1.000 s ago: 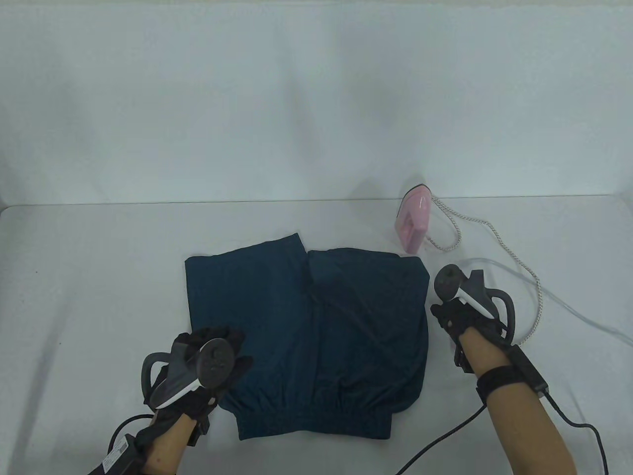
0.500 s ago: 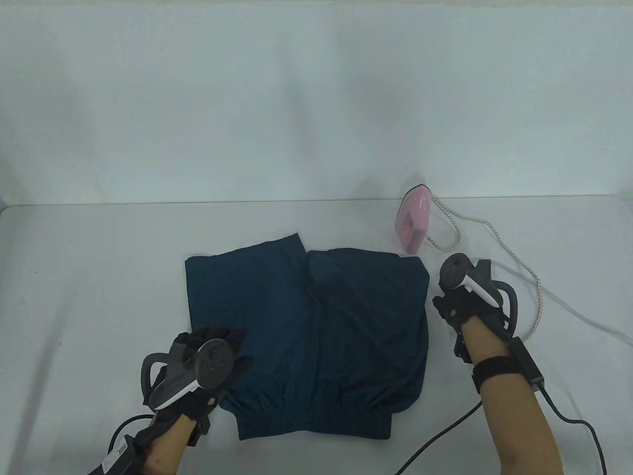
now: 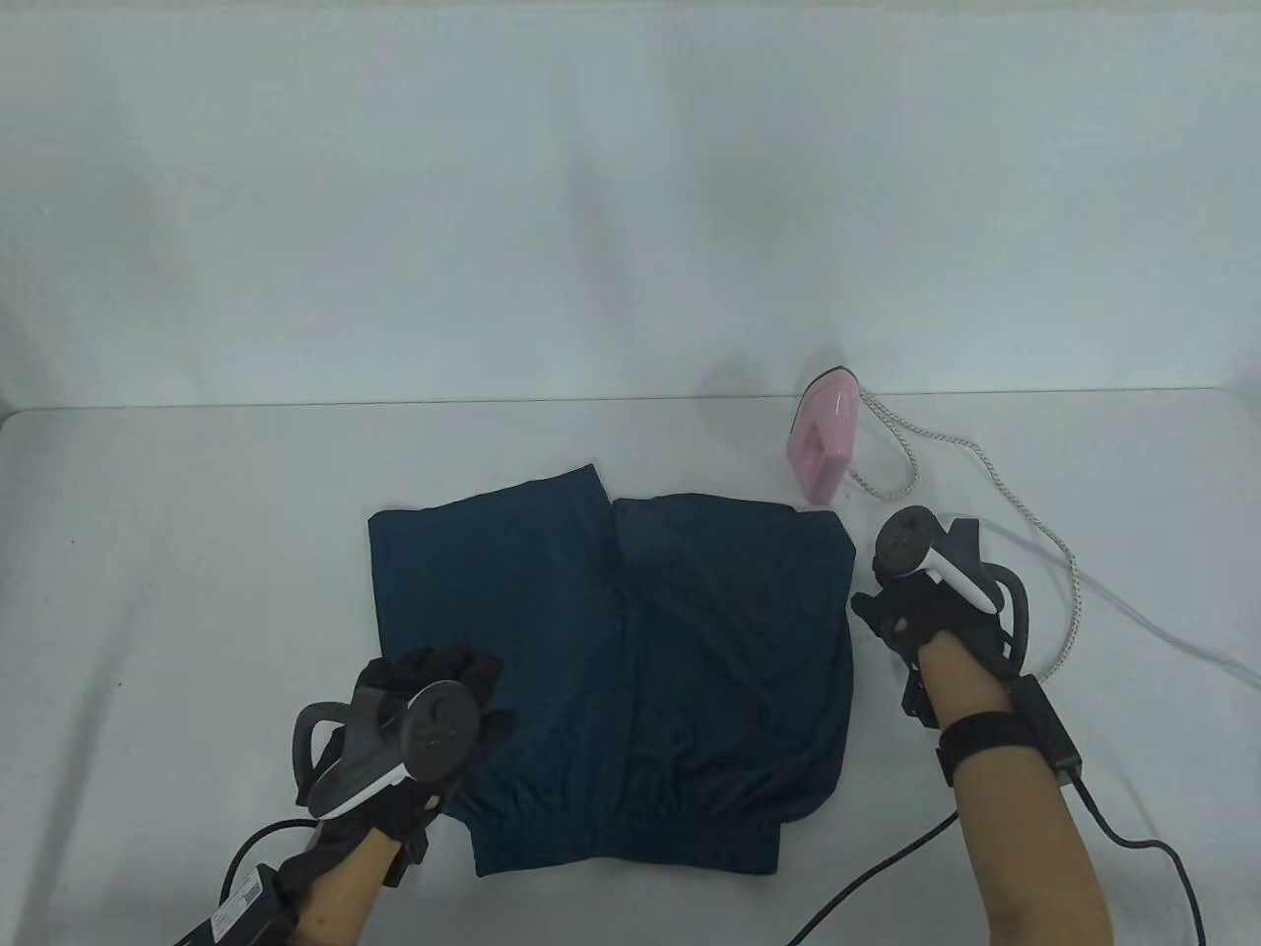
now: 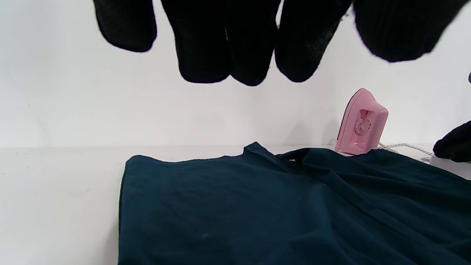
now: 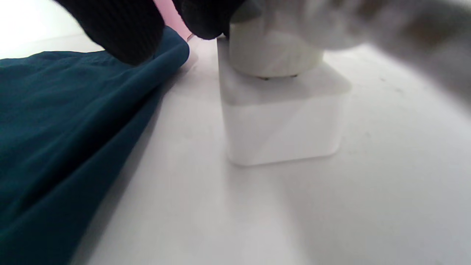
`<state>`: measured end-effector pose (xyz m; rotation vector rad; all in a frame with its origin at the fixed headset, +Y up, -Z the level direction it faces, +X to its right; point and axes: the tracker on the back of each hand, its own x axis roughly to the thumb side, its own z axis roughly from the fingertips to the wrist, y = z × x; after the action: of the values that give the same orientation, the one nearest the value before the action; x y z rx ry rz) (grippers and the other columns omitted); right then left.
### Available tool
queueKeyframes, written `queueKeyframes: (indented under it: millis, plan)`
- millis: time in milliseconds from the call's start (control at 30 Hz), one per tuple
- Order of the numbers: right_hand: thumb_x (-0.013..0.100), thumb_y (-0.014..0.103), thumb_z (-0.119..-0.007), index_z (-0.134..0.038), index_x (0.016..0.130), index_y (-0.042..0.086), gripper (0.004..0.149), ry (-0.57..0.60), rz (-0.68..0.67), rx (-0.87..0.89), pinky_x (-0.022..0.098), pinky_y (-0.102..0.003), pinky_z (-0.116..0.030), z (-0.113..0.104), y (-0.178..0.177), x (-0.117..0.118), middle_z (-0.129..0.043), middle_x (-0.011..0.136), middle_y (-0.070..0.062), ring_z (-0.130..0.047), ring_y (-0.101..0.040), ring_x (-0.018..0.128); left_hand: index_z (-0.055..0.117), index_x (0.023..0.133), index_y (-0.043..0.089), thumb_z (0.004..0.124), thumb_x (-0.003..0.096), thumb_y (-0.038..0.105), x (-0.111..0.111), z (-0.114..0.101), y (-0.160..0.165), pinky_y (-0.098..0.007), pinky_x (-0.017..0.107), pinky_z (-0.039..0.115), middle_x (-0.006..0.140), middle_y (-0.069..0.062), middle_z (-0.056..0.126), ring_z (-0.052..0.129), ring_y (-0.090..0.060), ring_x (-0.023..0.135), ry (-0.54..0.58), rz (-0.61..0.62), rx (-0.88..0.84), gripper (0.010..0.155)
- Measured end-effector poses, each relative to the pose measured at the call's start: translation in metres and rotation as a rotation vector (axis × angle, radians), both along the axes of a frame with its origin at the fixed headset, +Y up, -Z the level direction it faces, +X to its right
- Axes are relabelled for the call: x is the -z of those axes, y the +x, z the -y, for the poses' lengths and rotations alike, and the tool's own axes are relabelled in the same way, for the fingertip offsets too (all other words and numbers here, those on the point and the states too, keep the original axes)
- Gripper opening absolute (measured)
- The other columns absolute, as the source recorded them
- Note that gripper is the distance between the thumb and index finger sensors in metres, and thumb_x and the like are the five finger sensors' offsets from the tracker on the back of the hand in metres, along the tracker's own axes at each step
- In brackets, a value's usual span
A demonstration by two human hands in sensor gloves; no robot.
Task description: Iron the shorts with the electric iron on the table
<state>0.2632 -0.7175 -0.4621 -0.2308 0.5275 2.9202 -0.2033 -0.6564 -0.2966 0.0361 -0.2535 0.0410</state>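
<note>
So far no ironing seemed to have begun. The dark teal fabric shorts (image 3: 611, 670) lay spread flat on the white cloth-covered counter (image 3: 177, 552), waistband toward the person, with folds running across the right leg. The small pink electric iron (image 3: 823, 434) stood upright on its heel just beyond the far right corner of the shorts, untouched, its braided cord (image 3: 985, 463) trailing off to the right. The left hand (image 3: 424, 709) hovered over the near left part of the shorts, fingers (image 4: 206, 48) hanging loose and holding nothing. The right hand (image 3: 906, 601) sat just beside the shorts' right edge, over a white boxy plug block (image 5: 279, 117); whether it gripped the block I could not tell. Picking up the iron and every pressing pass looked still to come.
</note>
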Motion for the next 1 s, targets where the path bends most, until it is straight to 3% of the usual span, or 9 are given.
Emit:
queueKeyframes:
  millis: [133, 300, 500, 633, 833, 1000]
  plan:
    - [0.052, 0.060, -0.073, -0.046, 0.112, 0.026, 0.073, -0.006, -0.010, 0.025, 0.076, -0.063, -0.042, -0.011, -0.004, -0.007, -0.051, 0.116, -0.006, -0.050, -0.044, 0.109, 0.068, 0.103, 0.034, 0.073, 0.0464, 0.063, -0.002, -0.005, 0.004, -0.063, 0.073, 0.058, 0.110, 0.002, 0.068, 0.075, -0.033, 0.100, 0.033, 0.007, -0.013, 0.063]
    - [0.051, 0.064, -0.072, -0.043, 0.113, 0.028, 0.077, 0.094, -0.039, -0.011, 0.075, -0.065, -0.038, -0.042, -0.021, -0.020, -0.045, 0.118, -0.005, -0.043, -0.046, 0.110, 0.068, 0.103, 0.034, 0.073, 0.0464, 0.063, -0.002, -0.010, 0.009, -0.063, 0.074, 0.057, 0.111, 0.002, 0.067, 0.073, -0.033, 0.101, 0.072, 0.004, -0.020, 0.063]
    - [0.051, 0.068, -0.071, -0.043, 0.114, 0.028, 0.080, 0.248, -0.102, -0.035, 0.074, -0.067, -0.036, -0.094, -0.057, -0.062, -0.043, 0.119, -0.006, -0.040, -0.048, 0.110, 0.065, 0.105, 0.035, 0.073, 0.0467, 0.062, -0.005, -0.017, 0.018, -0.064, 0.075, 0.053, 0.115, 0.000, 0.059, 0.066, -0.037, 0.104, 0.137, -0.018, -0.083, 0.064]
    - [0.051, 0.068, -0.070, -0.044, 0.114, 0.028, 0.079, 0.342, -0.142, 0.014, 0.074, -0.068, -0.036, -0.117, -0.077, -0.094, -0.044, 0.119, -0.006, -0.041, -0.048, 0.110, 0.064, 0.105, 0.035, 0.074, 0.0469, 0.062, -0.009, -0.020, 0.027, -0.064, 0.075, 0.052, 0.116, -0.001, 0.057, 0.062, -0.038, 0.105, 0.189, -0.014, -0.109, 0.065]
    - [0.051, 0.067, -0.071, -0.046, 0.113, 0.027, 0.078, 0.456, -0.233, 0.073, 0.073, -0.068, -0.037, -0.127, -0.105, -0.139, -0.046, 0.118, -0.007, -0.042, -0.048, 0.110, 0.064, 0.105, 0.035, 0.074, 0.0472, 0.061, -0.017, -0.022, 0.039, -0.065, 0.076, 0.048, 0.117, -0.001, 0.053, 0.057, -0.040, 0.107, 0.240, 0.003, -0.110, 0.064]
    - [0.051, 0.068, -0.071, -0.046, 0.113, 0.027, 0.078, 0.558, -0.296, 0.056, 0.073, -0.069, -0.038, -0.113, -0.131, -0.169, -0.047, 0.118, -0.007, -0.043, -0.049, 0.109, 0.060, 0.107, 0.036, 0.074, 0.0470, 0.062, -0.024, -0.023, 0.047, -0.068, 0.076, 0.040, 0.120, -0.002, 0.043, 0.047, -0.042, 0.110, 0.267, 0.023, -0.091, 0.066]
